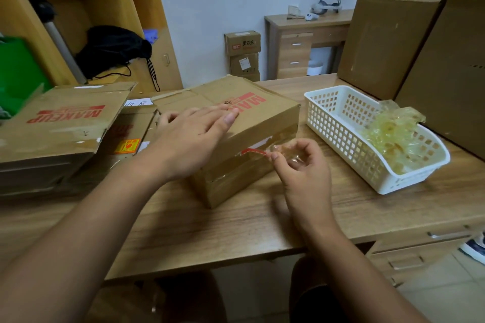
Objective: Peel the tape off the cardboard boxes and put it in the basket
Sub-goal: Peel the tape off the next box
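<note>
Head view, from the left: a flattened carton (60, 118) lies on the desk (210, 223); beside it stands the box (259, 115), the left hand (189, 144) flat on its top, fingers straight and slightly spread; the right hand (301, 168) pinches a clear tape strip (262, 151) between thumb and forefinger, its far end stuck to the box's near side; further right sits the basket (338, 136), a wad (393, 136) of peeled tape heaped in its right end; tall cartons (388, 42) stand behind.

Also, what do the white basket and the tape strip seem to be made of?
The white basket looks like moulded plastic, glossy, with grid holes. The tape strip pinched by the right hand seems thin clear plastic film, shiny and crinkled.
</note>
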The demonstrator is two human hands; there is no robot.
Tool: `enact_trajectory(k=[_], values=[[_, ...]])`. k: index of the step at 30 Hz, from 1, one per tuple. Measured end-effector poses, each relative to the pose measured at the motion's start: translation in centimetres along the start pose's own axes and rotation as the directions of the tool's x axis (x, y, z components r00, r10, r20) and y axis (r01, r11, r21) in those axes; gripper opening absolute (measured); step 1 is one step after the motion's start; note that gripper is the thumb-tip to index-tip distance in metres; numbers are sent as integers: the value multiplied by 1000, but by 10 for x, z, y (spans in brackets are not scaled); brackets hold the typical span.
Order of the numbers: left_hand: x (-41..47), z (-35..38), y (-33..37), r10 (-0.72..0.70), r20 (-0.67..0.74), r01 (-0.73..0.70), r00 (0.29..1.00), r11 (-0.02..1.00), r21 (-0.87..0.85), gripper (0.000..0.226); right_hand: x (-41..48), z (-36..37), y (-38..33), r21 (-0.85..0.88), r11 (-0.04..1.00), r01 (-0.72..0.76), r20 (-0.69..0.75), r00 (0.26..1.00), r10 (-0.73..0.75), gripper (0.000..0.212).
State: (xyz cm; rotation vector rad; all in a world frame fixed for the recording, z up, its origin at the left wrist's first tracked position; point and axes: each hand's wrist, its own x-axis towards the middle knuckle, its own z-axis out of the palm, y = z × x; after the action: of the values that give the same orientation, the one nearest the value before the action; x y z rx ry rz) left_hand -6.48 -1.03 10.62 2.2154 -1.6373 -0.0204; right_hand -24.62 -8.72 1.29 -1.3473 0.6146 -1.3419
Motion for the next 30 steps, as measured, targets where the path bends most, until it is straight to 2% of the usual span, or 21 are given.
enact_trajectory(k=[4, 6, 9, 12, 15, 18, 19, 22, 23, 27, 30], values=[[1, 7, 5, -33, -63, 35, 997, 999, 28, 67, 0, 1, -3, 14, 1000, 10, 119, 993, -12, 22], [1, 10, 9, -52, -105, 56, 993, 998, 35, 67, -4, 4, -4, 1, 1000, 18, 161, 987, -18, 23], [1, 13, 15, -76, -148, 81, 986, 996, 29, 69, -17, 6, -2, -23, 1000, 5, 169, 986, -1, 29], [1, 15, 17, -98, -167, 102, 981, 995, 16, 60, -32, 9, -2, -62, 998, 20, 193, 981, -8, 34], [1, 18, 20, -126, -204, 128, 971, 992, -4, 52, -52, 20, -6, -34, 999, 37, 255, 966, -27, 30], [1, 22, 25, -152, -242, 155, 958, 988, -10, 53, -58, 22, -7, 35, 999, 0, 217, 976, -8, 28], [2, 23, 26, -154, -250, 158, 956, 987, -5, 55, -56, 19, -7, 63, 998, -22, 200, 980, 9, 33], [2, 23, 27, -140, -250, 144, 958, 990, -1, 60, -43, 8, -5, 88, 993, -82, 182, 981, 65, 68], [1, 23, 27, -134, -247, 138, 960, 990, 0, 62, -39, 6, -6, 54, 994, -93, 181, 980, 82, 69], [1, 21, 25, -123, -226, 128, 966, 992, 8, 64, -29, 0, -5, -220, 973, -70, 199, 973, 115, 40], [1, 20, 25, -113, -219, 117, 969, 993, 5, 65, -21, 1, -8, -350, 935, 56, 220, 975, 24, 39]])
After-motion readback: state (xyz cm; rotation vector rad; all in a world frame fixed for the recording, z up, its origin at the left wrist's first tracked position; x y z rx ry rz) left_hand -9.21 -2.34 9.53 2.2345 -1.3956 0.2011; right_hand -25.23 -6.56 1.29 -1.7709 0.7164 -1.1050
